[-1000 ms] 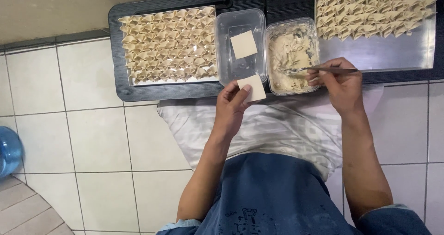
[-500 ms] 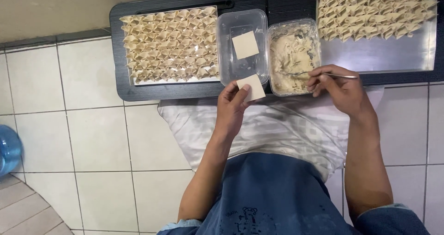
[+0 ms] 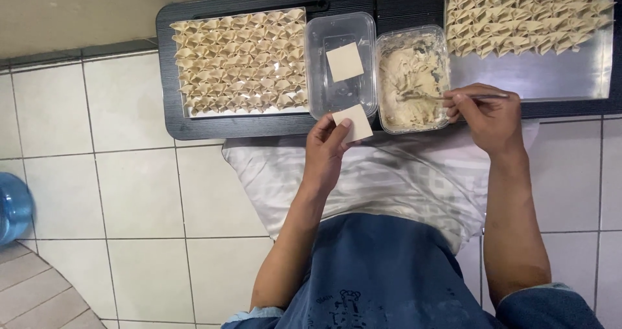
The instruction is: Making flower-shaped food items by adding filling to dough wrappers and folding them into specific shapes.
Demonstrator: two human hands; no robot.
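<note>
Near front edge of trays: both hands working over tubs.
Left hand [image 3: 326,149]: pinching square wrapper [image 3: 352,123] by lower edge, holding it flat just below clear tub [image 3: 341,66]; same spot as 1 s ago.
Right hand [image 3: 487,112]: gripping thin metal stick [image 3: 468,97], tip now digging deeper into filling [image 3: 411,83]; hand has slid a bit left twd filling tub [image 3: 413,79].
Meaning: looks like scooping filling; wrapper waiting, nothing on it yet.
Clear tub: one spare wrapper [image 3: 345,61] lying inside.
Left tray [image 3: 170,76]: packed w/ folded dumplings [image 3: 240,62].
Right tray [image 3: 557,76]: dumplings filling top rows, rest bare metal.
Lap: white cloth [image 3: 389,173] lying under hands.
</note>
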